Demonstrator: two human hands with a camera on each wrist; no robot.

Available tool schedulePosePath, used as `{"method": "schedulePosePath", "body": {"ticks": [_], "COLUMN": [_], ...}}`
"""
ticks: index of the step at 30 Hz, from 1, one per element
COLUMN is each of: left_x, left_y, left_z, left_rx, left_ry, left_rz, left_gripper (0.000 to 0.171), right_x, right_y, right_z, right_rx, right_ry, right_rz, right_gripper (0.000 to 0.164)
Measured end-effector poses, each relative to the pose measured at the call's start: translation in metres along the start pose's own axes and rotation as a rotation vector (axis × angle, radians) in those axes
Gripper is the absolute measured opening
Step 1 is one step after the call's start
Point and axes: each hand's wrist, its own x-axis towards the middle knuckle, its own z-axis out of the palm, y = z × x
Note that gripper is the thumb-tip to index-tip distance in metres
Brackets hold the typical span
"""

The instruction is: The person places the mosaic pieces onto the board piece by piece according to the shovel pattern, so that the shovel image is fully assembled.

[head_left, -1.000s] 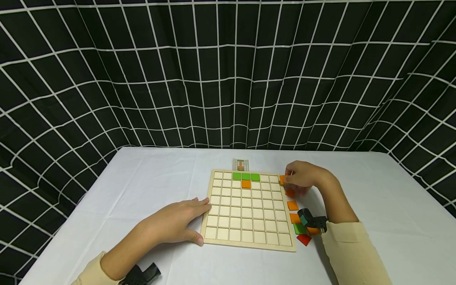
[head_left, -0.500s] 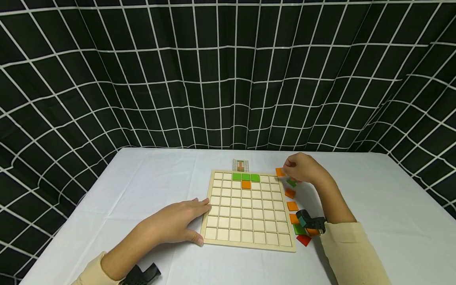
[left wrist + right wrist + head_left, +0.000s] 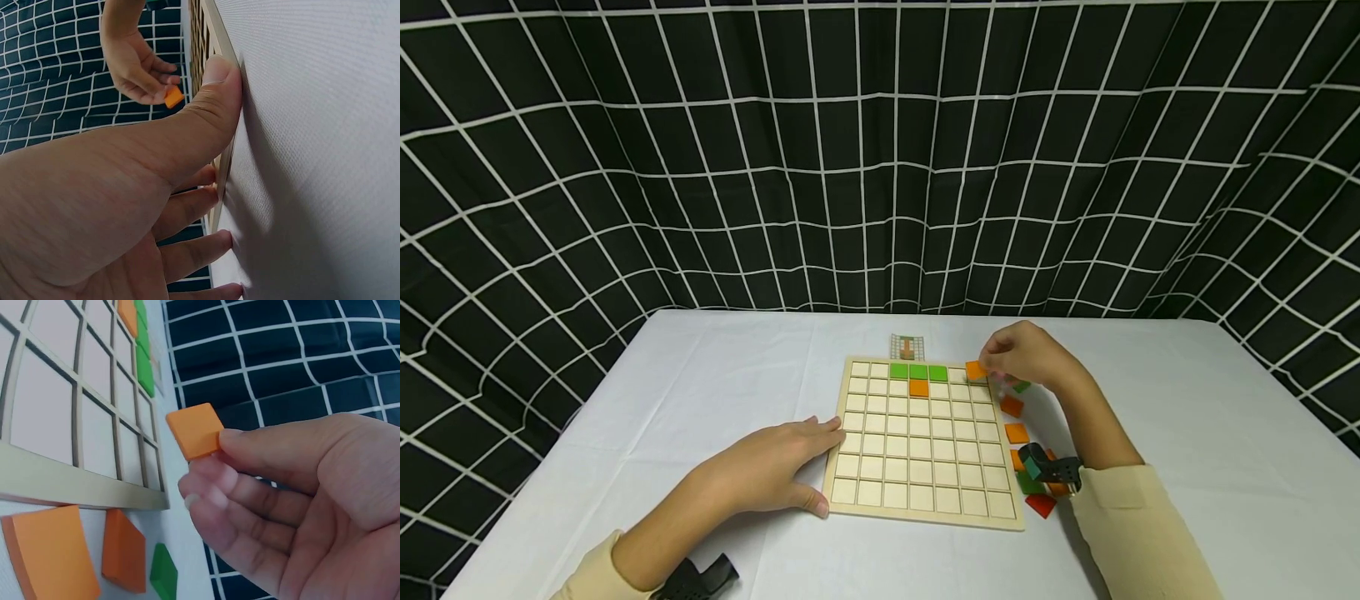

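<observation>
My right hand (image 3: 1026,354) pinches a square orange tile (image 3: 195,430) between thumb and fingertips, holding it over the upper right corner of a wooden grid board (image 3: 920,518). My left hand (image 3: 775,467) rests at the board's left edge, thumb and fingers extended and touching the rim. In the board's top row lie three green tiles (image 3: 918,372) side by side, and directly below the middle one sits an orange tile (image 3: 918,388). The left wrist view shows the thumb (image 3: 215,84) against the board's side.
Loose tiles line the board's right side: several orange ones (image 3: 1017,432), a green one (image 3: 1030,482) and a red one (image 3: 1041,505), partly under the right wrist camera. Behind the board lies a small pattern card (image 3: 907,347). A black gridded curtain (image 3: 880,167) hangs behind the white table.
My right hand has lifted the orange tile away from the board's right edge and carried it leftward over the corner, uncovering a green loose tile. The left hand stays in place.
</observation>
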Motion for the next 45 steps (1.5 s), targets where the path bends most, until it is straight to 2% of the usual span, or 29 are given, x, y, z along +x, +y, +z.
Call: {"method": "schedulePosePath", "body": {"ticks": [9,19,36,45], "left_x": [0.0,-0.001,-0.001,0.0], "left_y": [0.0,-0.001,0.0,0.0], "left_z": [0.0,0.0,0.001,0.0], "left_rx": [-0.002,0.001,0.004,0.007], "left_ry": [-0.002,0.004,0.0,0.002], "left_rz": [-0.004,-0.003,-0.004,-0.002], "left_gripper": [0.087,0.086,0.088,0.088], "right_x": [0.005,0.009,0.01,0.01], "right_y": [0.0,-0.002,-0.01,-0.015], "right_z": [0.009,0.017,0.03,0.035], "right_rx": [0.1,0.132,0.151,0.163], "right_ry": [-0.055,-0.107,-0.148,-0.157], "right_rz": [0.012,0.012,-0.014,0.002], "right_gripper": [0.012,0.012,0.008,0.008]}}
